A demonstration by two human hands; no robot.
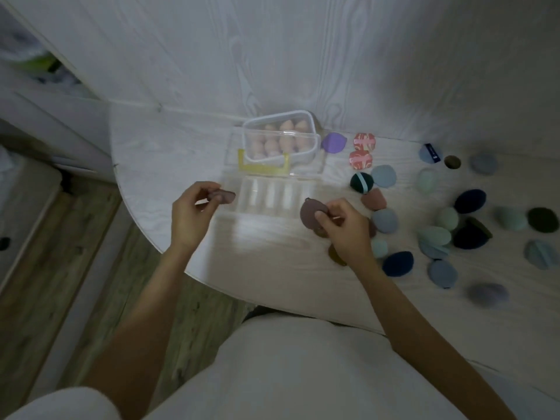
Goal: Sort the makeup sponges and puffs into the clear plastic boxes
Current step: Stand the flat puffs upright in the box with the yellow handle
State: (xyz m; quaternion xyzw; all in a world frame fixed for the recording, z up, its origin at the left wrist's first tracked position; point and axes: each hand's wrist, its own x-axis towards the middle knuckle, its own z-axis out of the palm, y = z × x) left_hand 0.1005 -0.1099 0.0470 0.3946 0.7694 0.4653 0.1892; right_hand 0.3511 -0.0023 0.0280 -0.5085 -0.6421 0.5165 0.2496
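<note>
The left hand (194,213) pinches a flat mauve puff (224,197) by its edge, just left of the empty clear box (272,197) with its ribbed slots. The right hand (345,228) has its grip closed on a second mauve puff (312,212), thumb on the face, held just off the box's right end. Behind the empty box stands a second clear box (281,137), holding pink sponges (286,140).

These puffs look feather-light, soft and springy; they should squash under a finger and recover, so a light edge pinch seems enough, and a thin rim is likely the best place to hold for sliding one upright into a slot. Nothing here looks fragile or slippery.

The rest of the puffs and sponges lie spread over the bench (169,147) to the right, among them a dark blue one (469,201) and a purple one (333,142). Dim light and blur hide much: something brownish under the right wrist cannot be made out, and whether the rear box has its lid on is unclear
</note>
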